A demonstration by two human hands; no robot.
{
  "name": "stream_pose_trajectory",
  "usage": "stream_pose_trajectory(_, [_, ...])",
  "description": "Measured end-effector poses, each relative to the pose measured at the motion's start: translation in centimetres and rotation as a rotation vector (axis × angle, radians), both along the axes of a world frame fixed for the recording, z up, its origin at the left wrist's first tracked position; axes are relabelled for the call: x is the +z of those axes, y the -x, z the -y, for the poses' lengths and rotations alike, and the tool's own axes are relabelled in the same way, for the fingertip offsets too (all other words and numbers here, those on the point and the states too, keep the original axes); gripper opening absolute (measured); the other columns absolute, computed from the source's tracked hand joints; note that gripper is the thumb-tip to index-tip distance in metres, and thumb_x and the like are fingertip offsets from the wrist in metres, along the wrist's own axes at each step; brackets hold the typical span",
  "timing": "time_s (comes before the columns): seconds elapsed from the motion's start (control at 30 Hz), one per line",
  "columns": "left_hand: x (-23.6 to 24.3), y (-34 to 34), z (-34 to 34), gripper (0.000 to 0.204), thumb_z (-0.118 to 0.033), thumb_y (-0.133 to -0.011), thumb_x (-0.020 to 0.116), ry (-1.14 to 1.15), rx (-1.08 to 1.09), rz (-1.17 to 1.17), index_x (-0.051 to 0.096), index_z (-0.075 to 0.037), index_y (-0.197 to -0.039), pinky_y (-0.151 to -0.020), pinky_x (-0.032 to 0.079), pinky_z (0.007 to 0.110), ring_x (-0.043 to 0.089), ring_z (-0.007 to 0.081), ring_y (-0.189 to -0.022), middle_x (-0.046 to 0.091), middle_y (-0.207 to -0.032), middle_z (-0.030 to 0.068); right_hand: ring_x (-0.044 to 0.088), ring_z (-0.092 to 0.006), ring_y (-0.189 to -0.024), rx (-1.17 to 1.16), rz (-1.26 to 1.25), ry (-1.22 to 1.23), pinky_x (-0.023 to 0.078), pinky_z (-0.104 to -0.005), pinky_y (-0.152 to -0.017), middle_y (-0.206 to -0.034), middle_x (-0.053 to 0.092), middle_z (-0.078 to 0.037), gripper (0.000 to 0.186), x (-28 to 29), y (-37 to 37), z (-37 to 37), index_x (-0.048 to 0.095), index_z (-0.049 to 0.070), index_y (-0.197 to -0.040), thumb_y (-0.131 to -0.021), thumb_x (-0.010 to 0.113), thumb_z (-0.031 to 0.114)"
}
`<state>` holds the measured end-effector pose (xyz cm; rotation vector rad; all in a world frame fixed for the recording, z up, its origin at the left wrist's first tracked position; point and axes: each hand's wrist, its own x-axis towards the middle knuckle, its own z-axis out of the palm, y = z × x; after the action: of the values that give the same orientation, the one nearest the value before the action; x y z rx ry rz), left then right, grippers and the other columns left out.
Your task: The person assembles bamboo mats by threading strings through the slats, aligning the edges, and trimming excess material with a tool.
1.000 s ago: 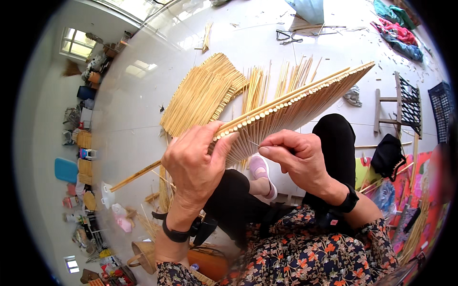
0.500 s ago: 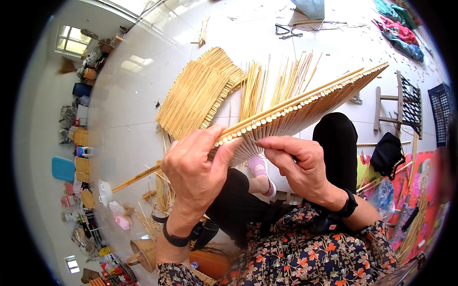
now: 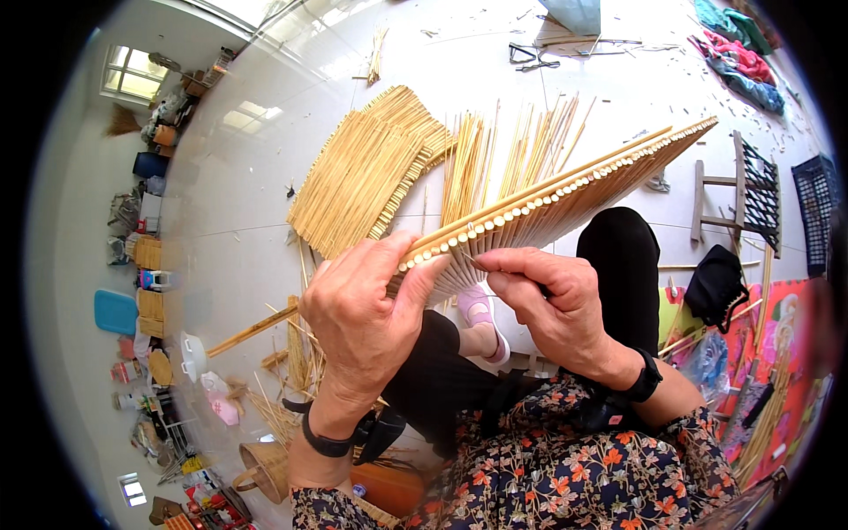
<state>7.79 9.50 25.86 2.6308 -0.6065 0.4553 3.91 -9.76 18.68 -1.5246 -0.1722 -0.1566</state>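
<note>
A panel of straw stalks laid side by side [image 3: 583,200] slants up from left to right in front of me, its round pale cut ends lined up along the near edge. My left hand [image 3: 358,322] is closed around its lower left corner, the thumb beneath the stalk ends. Under that edge my right hand [image 3: 552,305] pinches thumb against forefinger. A fine, thin sliver shows at its fingertips, close to the stalks; whether it is a needle or thread I cannot make out. One longer stalk [image 3: 539,186] lies along the panel's top.
Finished-looking straw panels [image 3: 358,177] lie overlapped on the tiled floor beyond my left hand. Loose stalks [image 3: 468,168] fan out beside them. A small wooden rack [image 3: 740,190] and a black cap [image 3: 717,284] are at the right. A woven basket [image 3: 263,468] stands lower left.
My right fingertips have shifted very slightly, and a bit more of the thin sliver shows at them. The left hand and the panel stay almost where they were.
</note>
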Motion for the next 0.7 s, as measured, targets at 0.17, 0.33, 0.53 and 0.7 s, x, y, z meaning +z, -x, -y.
stream_pose_trajectory(0.17, [-0.4,-0.1,-0.2,0.027,-0.025,-0.082,0.085,0.012,-0.014,0.042,0.076,-0.006,-0.100,-0.065,0.047,0.039,0.067,0.0275,-0.070,0.070,-0.078,0.0080,0.071,-0.0127,-0.074,-0.006,0.008,0.005,0.055,-0.0264,-0.064,-0.091,0.077,-0.014,0.019,0.0,0.0,-0.1,0.073,-0.005,-0.112,-0.096,0.067,0.001])
stream_pose_trajectory(0.33, [-0.3,0.2,-0.3,0.027,-0.025,-0.081,0.085,-0.002,-0.003,0.032,0.076,-0.007,-0.100,-0.064,0.047,0.040,0.066,0.0275,-0.069,0.069,-0.076,0.0072,0.068,-0.0119,-0.070,-0.009,-0.013,0.001,0.053,-0.0265,-0.062,-0.088,0.076,-0.013,0.018,-0.1,0.2,-0.3,0.073,-0.005,-0.112,-0.096,0.067,0.001])
stream_pose_trajectory(0.53, [0.1,1.3,0.0,0.025,-0.020,-0.085,0.083,-0.050,-0.002,0.026,0.075,-0.003,-0.101,-0.069,0.048,0.037,0.069,0.0287,-0.075,0.074,-0.085,0.0096,0.063,-0.0088,-0.065,-0.014,-0.049,0.039,0.050,-0.0257,-0.059,-0.080,0.072,-0.012,0.016,0.5,1.3,-0.2,0.074,-0.004,-0.110,-0.096,0.068,0.002])
stream_pose_trajectory(0.7, [-0.9,3.3,0.1,0.032,-0.025,-0.081,0.084,-0.110,-0.047,0.122,0.074,-0.007,-0.104,-0.060,0.044,0.038,0.064,0.0264,-0.067,0.067,-0.078,0.0062,0.059,-0.0056,-0.064,0.054,-0.227,-0.061,0.047,-0.0238,-0.057,-0.076,0.069,-0.003,0.015,1.5,3.3,0.7,0.074,-0.004,-0.110,-0.098,0.066,0.003])
